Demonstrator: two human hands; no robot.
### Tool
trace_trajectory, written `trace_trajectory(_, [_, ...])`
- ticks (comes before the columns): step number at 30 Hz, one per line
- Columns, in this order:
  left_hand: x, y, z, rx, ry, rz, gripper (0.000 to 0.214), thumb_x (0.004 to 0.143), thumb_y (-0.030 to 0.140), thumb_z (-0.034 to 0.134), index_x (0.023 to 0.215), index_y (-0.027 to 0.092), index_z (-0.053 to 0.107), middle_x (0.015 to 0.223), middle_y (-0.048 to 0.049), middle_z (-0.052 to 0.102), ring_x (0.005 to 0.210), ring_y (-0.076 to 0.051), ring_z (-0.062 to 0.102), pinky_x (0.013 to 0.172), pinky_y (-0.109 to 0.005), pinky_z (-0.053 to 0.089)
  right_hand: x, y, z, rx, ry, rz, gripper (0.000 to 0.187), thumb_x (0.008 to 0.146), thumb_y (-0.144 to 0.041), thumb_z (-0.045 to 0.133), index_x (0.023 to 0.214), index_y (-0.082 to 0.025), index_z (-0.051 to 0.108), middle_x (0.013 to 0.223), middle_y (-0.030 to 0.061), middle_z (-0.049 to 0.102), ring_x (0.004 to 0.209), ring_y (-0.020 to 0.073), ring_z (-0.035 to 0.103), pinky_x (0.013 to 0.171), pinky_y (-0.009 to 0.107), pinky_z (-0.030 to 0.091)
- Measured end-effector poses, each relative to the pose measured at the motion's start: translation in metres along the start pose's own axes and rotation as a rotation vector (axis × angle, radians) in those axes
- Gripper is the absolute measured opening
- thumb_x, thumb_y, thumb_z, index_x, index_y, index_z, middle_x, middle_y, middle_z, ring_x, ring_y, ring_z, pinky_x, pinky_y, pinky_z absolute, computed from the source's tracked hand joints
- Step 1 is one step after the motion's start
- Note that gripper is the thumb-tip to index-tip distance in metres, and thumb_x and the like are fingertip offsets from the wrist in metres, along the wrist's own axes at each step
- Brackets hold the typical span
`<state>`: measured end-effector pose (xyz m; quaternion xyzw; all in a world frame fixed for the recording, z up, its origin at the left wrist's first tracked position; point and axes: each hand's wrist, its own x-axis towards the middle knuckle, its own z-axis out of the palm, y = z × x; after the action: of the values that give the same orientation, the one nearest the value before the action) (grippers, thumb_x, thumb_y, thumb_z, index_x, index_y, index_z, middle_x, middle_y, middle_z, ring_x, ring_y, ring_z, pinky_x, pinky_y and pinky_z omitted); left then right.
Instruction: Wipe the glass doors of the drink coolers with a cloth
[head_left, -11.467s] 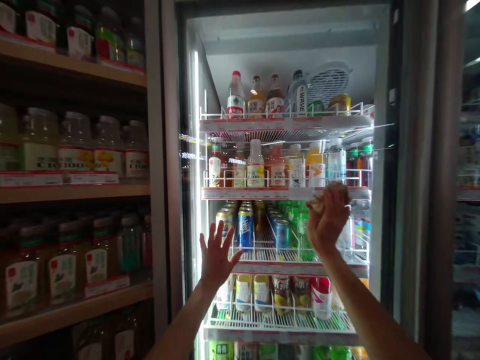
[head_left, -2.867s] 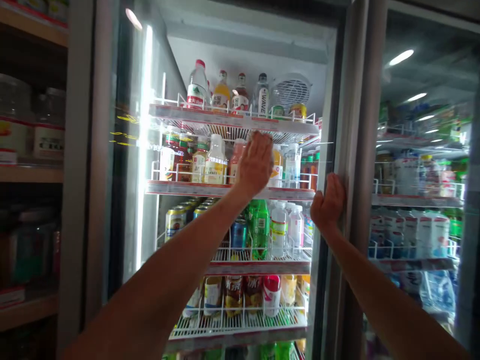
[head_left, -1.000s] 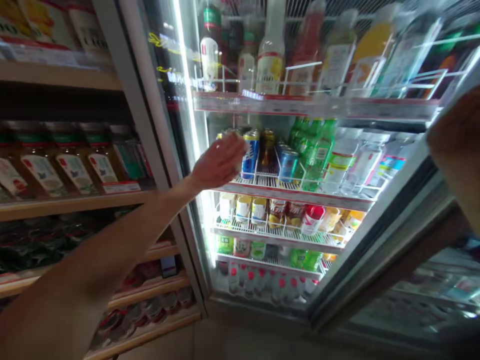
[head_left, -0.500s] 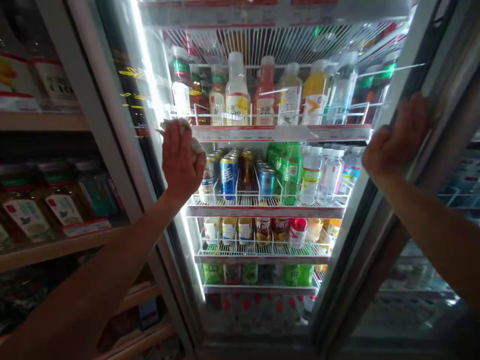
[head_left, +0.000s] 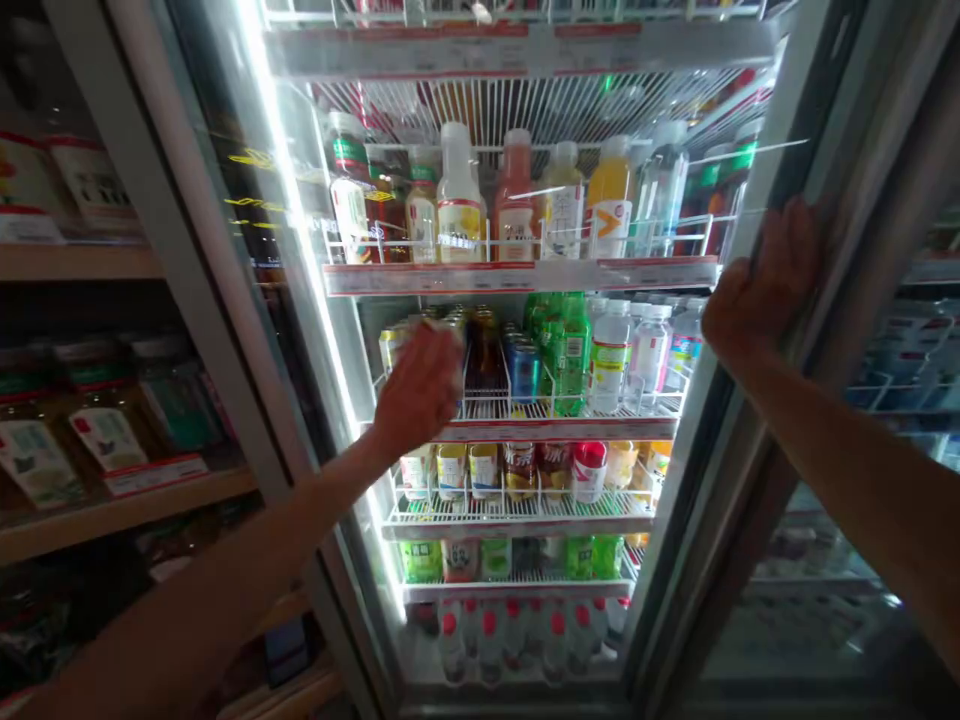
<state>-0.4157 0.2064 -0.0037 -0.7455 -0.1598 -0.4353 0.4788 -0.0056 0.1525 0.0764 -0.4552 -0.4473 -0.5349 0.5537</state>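
My left hand point(head_left: 420, 390), blurred by motion, is in front of the lit drinks fridge, over the shelf of cans. A pale cloth point(head_left: 437, 325) is under its fingers, mostly hidden behind the hand. The palm faces the glass, which carries yellow reflections point(head_left: 251, 160) at the left. On the right, my right hand point(head_left: 765, 285) lies with fingers stretched out against the dark metal door frame point(head_left: 814, 180), holding nothing. Behind the left hand stand cans, among them a blue can point(head_left: 523, 370), and green bottles point(head_left: 571, 350).
Juice and tea bottles point(head_left: 517, 200) line the shelf above. Cups and jars point(head_left: 482, 470) fill a lower shelf, with red-capped bottles point(head_left: 514, 640) at the bottom. A wooden shelf point(head_left: 127, 500) with bottles runs along the left. Another glass-fronted fridge section point(head_left: 907, 370) is at the right.
My left hand has moved right and down with the cloth, from the glass's left edge to in front of the cans. My right hand stays on the frame. The view has shifted slightly.
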Motion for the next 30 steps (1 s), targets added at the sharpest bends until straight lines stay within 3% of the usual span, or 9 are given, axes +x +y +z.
trace_trajectory(2, [-0.009, 0.028, 0.005, -0.067, -0.128, 0.360, 0.051, 0.087, 0.025, 0.047, 0.136, 0.016, 0.036, 0.148, -0.0044, 0.032, 0.140, -0.023, 0.016, 0.113, -0.037, 0.033, 0.000, -0.003, -0.001, -0.002, -0.004, 0.025, 0.054, 0.089, -0.031, 0.026, 0.132, -0.004, 0.043, 0.139, 0.0210, 0.042, 0.134, 0.0266, 0.032, 0.106, 0.051, 0.027])
trace_trajectory(4, [-0.007, 0.032, 0.006, -0.078, -0.177, 0.489, 0.046, 0.087, 0.026, 0.046, 0.132, 0.018, 0.042, 0.144, -0.0023, 0.039, 0.140, -0.019, 0.018, 0.113, -0.032, 0.031, 0.000, -0.005, -0.002, -0.004, -0.007, 0.038, 0.054, 0.087, -0.031, 0.028, 0.130, -0.003, 0.045, 0.138, 0.0211, 0.043, 0.133, 0.0274, 0.033, 0.106, 0.051, 0.028])
trace_trajectory(10, [0.054, -0.016, 0.006, -0.014, 0.091, -0.197, 0.058, 0.088, 0.027, 0.041, 0.141, 0.012, 0.025, 0.152, -0.0085, 0.019, 0.141, -0.028, 0.005, 0.116, -0.050, 0.022, 0.002, -0.010, -0.005, -0.007, -0.004, 0.060, 0.055, 0.087, -0.033, 0.028, 0.129, -0.003, 0.047, 0.138, 0.0204, 0.044, 0.133, 0.0250, 0.034, 0.107, 0.048, 0.029])
trace_trajectory(12, [0.055, 0.008, 0.012, -0.055, 0.029, -0.044, 0.057, 0.087, 0.023, 0.042, 0.141, 0.013, 0.027, 0.152, -0.0089, 0.021, 0.141, -0.028, 0.003, 0.116, -0.049, 0.022, 0.002, -0.010, -0.006, 0.001, -0.025, 0.067, 0.055, 0.085, -0.032, 0.030, 0.130, -0.005, 0.046, 0.138, 0.0204, 0.043, 0.133, 0.0250, 0.034, 0.107, 0.049, 0.029])
trace_trajectory(15, [0.040, 0.055, 0.022, -0.100, -0.184, 0.435, 0.049, 0.087, 0.022, 0.042, 0.135, 0.017, 0.038, 0.148, -0.0033, 0.032, 0.141, -0.020, 0.011, 0.117, -0.035, 0.023, 0.002, -0.010, -0.005, 0.007, -0.040, 0.086, 0.054, 0.083, -0.030, 0.033, 0.131, -0.009, 0.045, 0.139, 0.0185, 0.043, 0.133, 0.0250, 0.034, 0.107, 0.049, 0.028])
trace_trajectory(17, [0.041, 0.063, 0.024, -0.103, -0.234, 0.541, 0.047, 0.088, 0.025, 0.042, 0.134, 0.017, 0.040, 0.146, -0.0029, 0.036, 0.140, -0.019, 0.016, 0.116, -0.033, 0.024, 0.002, -0.010, -0.004, 0.009, -0.030, 0.089, 0.053, 0.083, -0.030, 0.033, 0.130, -0.009, 0.046, 0.138, 0.0181, 0.043, 0.133, 0.0248, 0.034, 0.108, 0.048, 0.028])
trace_trajectory(23, [0.095, 0.042, 0.027, -0.059, -0.049, -0.072, 0.055, 0.089, 0.026, 0.041, 0.140, 0.011, 0.029, 0.149, -0.0128, 0.028, 0.141, -0.029, 0.009, 0.113, -0.051, 0.026, 0.002, -0.014, -0.008, 0.042, -0.067, 0.127, 0.053, 0.084, -0.030, 0.031, 0.132, -0.015, 0.043, 0.142, 0.0133, 0.040, 0.135, 0.0251, 0.031, 0.108, 0.054, 0.027])
trace_trajectory(27, [0.078, 0.095, 0.042, -0.122, -0.191, 0.404, 0.050, 0.089, 0.023, 0.041, 0.137, 0.012, 0.036, 0.146, -0.0080, 0.035, 0.138, -0.024, 0.022, 0.115, -0.039, 0.025, 0.000, -0.014, -0.013, 0.042, -0.146, 0.152, 0.052, 0.084, -0.029, 0.030, 0.134, -0.021, 0.042, 0.144, 0.0093, 0.037, 0.137, 0.0244, 0.028, 0.107, 0.058, 0.026])
trace_trajectory(30, [0.075, 0.105, 0.046, -0.148, -0.249, 0.605, 0.049, 0.089, 0.023, 0.041, 0.137, 0.013, 0.036, 0.146, -0.0065, 0.034, 0.137, -0.021, 0.026, 0.115, -0.034, 0.024, -0.003, -0.011, -0.014, 0.055, -0.147, 0.123, 0.051, 0.084, -0.029, 0.032, 0.133, -0.019, 0.042, 0.144, 0.0104, 0.038, 0.137, 0.0238, 0.027, 0.107, 0.058, 0.026])
